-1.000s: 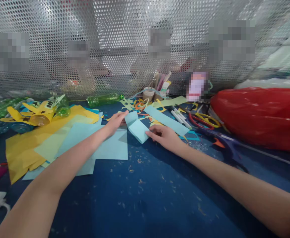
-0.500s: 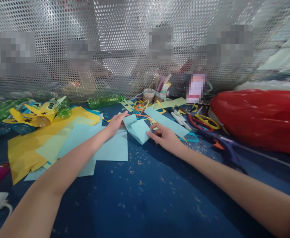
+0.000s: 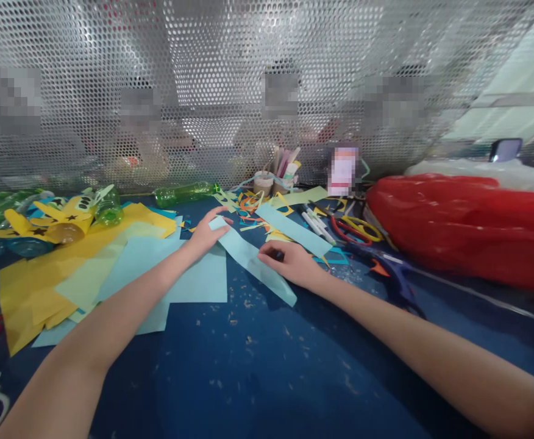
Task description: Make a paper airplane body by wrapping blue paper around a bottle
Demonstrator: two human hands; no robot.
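Observation:
A long light blue paper strip (image 3: 254,263) lies unfolded across the dark blue table (image 3: 267,366), running from upper left to lower right. My left hand (image 3: 207,230) rests flat on its far end, fingers stretched out. My right hand (image 3: 288,261) presses down on the strip's middle with curled fingers. A second light blue strip (image 3: 294,229) lies just behind my right hand. Larger light blue sheets (image 3: 189,274) sit under my left wrist.
Yellow and pale green sheets (image 3: 42,286) spread at the left, beside green plastic bottles (image 3: 182,194) and a yellow paper craft (image 3: 61,216). Scissors (image 3: 353,228), pens and paper scraps lie behind. A red plastic bag (image 3: 468,225) fills the right. A perforated metal screen (image 3: 230,91) closes the back.
The folded blue strip has been opened out flat and now reaches toward me. My right hand slid down along it; my left hand stayed on its far end.

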